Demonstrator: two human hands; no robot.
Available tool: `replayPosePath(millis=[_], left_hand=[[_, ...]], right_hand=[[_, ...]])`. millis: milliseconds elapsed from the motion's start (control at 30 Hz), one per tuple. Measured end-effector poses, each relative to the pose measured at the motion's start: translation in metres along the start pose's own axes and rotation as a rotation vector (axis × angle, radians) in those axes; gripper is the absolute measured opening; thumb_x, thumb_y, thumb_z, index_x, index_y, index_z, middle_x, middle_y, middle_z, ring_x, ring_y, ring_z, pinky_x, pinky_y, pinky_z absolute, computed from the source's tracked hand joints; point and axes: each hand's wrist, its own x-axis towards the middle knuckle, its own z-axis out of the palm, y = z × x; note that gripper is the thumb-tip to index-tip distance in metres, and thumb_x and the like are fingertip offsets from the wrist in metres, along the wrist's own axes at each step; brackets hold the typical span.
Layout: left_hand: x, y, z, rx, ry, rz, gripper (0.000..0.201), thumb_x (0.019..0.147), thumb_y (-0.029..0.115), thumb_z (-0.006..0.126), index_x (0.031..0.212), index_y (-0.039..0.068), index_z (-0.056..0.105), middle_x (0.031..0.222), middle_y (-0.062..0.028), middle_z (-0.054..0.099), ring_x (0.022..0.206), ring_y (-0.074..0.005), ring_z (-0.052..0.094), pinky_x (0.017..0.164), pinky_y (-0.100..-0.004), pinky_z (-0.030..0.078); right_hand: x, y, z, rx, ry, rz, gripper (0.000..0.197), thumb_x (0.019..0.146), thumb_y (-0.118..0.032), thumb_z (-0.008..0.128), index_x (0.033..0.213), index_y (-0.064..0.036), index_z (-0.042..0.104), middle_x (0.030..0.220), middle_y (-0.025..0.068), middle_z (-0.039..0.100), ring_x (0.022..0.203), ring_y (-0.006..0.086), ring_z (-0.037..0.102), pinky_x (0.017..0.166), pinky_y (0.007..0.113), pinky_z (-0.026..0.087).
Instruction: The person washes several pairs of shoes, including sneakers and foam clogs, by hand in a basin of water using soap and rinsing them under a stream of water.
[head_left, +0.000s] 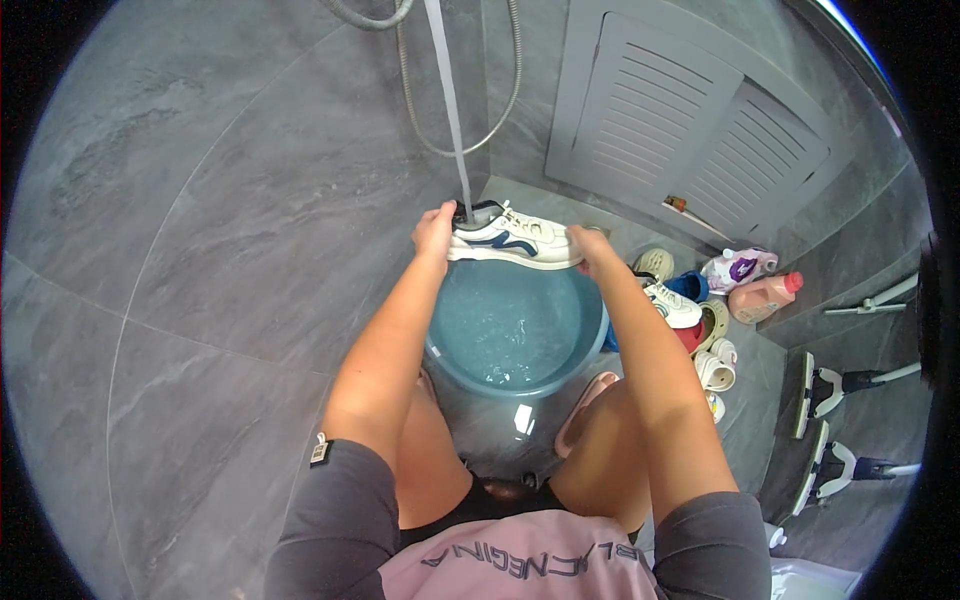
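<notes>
Shows a glossy grey floor (490,435) underfoot. Carries a round blue-green basin (512,392) in the middle, with a pink slipper (567,432) just beside it on the right. Farther right, bears a cluster of footwear (678,308), including beige clogs (655,264) and white clogs (715,370); near these, supports a red-capped pink bottle (762,299) and a white-and-purple pack (738,269).

Dark capital lettering (540,564) spans the pink shirt front (560,530).

Forearms (375,340) outstretched, left fingers (446,213) gripping, right fingers (579,240) curled.
</notes>
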Motion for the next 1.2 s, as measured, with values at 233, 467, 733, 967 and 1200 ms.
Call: replayPosePath(millis=[233, 467, 733, 967, 1200], left_hand=[[-0.008, 0.011, 0.018, 0.283, 0.289, 0.172, 0.058, 0.071, 0.054, 0.061, 0.112, 0.013, 0.062, 0.128, -0.0238, 0.041, 0.121, -0.0388, 0.036, 0.101, -0.0437, 0.031], [0.005, -0.010, 0.000, 0.034, 0.124, 0.106, 0.047, 0.073, 0.040, 0.063, 0.108, 0.008, 0.061, 0.101, -0.0167, 0.060, 0.095, -0.0294, 0.056, 0.085, -0.0368, 0.043], [-0.026, 0.003, 0.021, -0.173, 0.040, -0.048, 0.039, 0.072, 0.022, 0.062, 0.106, 0.002, 0.060, 0.094, -0.0109, 0.063, 0.085, -0.0225, 0.060, 0.073, -0.0317, 0.047], [-0.021, 0.001, 0.018, 0.036, 0.199, 0.043, 0.049, 0.070, 0.025, 0.062, 0.113, 0.002, 0.058, 0.120, -0.0222, 0.048, 0.107, -0.0316, 0.050, 0.090, -0.0356, 0.041], [-0.026, 0.008, 0.011, 0.223, 0.304, 0.087, 0.054, 0.068, 0.031, 0.063, 0.116, 0.007, 0.058, 0.121, -0.0255, 0.044, 0.108, -0.0354, 0.050, 0.094, -0.0374, 0.040]], right_hand=[[0.005, 0.010, -0.001, 0.020, -0.148, 0.121, 0.040, 0.079, -0.041, 0.058, 0.102, -0.0083, 0.057, 0.098, 0.0091, 0.058, 0.084, 0.0218, 0.054, 0.070, 0.035, 0.044], [-0.004, 0.000, 0.010, 0.061, 0.157, -0.143, 0.056, 0.078, -0.041, 0.060, 0.119, -0.0051, 0.048, 0.106, 0.0127, 0.056, 0.087, 0.0223, 0.054, 0.071, 0.035, 0.044], [0.013, 0.003, 0.007, -0.434, 0.399, -0.242, 0.061, 0.076, -0.036, 0.064, 0.122, 0.0006, 0.050, 0.125, 0.0255, 0.048, 0.112, 0.0374, 0.050, 0.094, 0.041, 0.040], [-0.037, -0.030, 0.062, -0.519, 0.348, -0.879, 0.034, 0.076, -0.036, 0.063, 0.099, -0.0126, 0.067, 0.112, 0.0184, 0.055, 0.108, 0.0343, 0.049, 0.092, 0.041, 0.040], [-0.045, -0.048, 0.108, -0.736, 0.092, -0.641, 0.031, 0.076, -0.032, 0.064, 0.095, -0.0088, 0.068, 0.109, 0.0165, 0.057, 0.101, 0.0348, 0.054, 0.089, 0.040, 0.044]])
